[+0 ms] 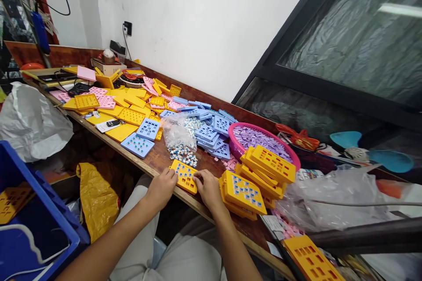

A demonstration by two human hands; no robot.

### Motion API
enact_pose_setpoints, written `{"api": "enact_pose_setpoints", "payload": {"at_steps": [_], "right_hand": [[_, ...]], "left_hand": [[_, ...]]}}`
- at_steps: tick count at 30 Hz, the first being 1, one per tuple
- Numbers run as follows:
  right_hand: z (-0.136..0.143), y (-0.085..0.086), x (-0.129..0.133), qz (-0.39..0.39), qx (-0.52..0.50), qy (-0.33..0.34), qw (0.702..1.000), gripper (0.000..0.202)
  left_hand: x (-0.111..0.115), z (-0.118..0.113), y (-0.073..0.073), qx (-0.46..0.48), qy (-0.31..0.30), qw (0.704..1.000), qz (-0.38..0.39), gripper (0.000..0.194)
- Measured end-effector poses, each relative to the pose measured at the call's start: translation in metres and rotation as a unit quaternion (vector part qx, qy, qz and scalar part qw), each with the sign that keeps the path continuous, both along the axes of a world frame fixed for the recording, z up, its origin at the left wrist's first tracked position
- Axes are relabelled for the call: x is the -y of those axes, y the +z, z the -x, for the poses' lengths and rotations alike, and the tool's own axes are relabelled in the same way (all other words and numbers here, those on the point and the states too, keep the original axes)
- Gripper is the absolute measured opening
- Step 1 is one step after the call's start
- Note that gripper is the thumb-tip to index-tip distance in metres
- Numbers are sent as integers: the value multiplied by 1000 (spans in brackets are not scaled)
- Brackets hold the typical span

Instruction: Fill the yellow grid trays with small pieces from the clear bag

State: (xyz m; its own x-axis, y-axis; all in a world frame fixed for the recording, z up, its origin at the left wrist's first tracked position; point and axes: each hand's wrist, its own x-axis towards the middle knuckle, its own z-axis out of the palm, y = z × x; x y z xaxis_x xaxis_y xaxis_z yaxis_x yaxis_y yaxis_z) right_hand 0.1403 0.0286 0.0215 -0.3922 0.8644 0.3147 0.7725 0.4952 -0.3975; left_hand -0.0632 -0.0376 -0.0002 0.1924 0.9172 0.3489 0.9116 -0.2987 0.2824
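A yellow plastic panel with rows of square holes (184, 176) lies at the table's front edge, small blue-and-white pieces sitting in several of its holes. My left hand (165, 187) grips its left end, fingers curled over the edge. At the right end, the fingertips of my right hand (208, 186) are pinched together against the panel; whether a small piece is between them is hidden. Just behind the panel is a heap of small blue-and-white pieces (183, 155), next to a clear plastic bag (180, 131). Two light-blue panels (137, 145) (149, 128) lie to the left.
Stacked yellow panels (242, 193) stand close to my right hand. Behind them is a pink basin (235, 140) of purple pieces. Blue panels (207, 133) pile up near the wall, and yellow panels (130, 116) spread leftward. A blue crate (66, 215) stands at lower left.
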Motion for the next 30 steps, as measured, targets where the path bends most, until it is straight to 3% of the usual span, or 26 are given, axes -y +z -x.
{"api": "enact_pose_setpoints", "payload": {"at_steps": [5,12,17,23,30], "right_hand": [[1,6,-1,-7,74,15,997,16],[-2,-3,3,-43,65,27,997,15],[-3,-1,1,-44,59,-7,997,15],[-4,3,-2,2,-17,-10,1000,16],[1,-7,9,-57,48,-43,996,21]], "left_hand": [[-25,17,16,51,-49,997,30,14],[-42,30,4,158,-118,979,45,14],[-43,27,4,181,-126,975,38,14],[-40,26,7,167,-134,976,36,16],[-41,28,15,158,-112,979,58,8]]}}
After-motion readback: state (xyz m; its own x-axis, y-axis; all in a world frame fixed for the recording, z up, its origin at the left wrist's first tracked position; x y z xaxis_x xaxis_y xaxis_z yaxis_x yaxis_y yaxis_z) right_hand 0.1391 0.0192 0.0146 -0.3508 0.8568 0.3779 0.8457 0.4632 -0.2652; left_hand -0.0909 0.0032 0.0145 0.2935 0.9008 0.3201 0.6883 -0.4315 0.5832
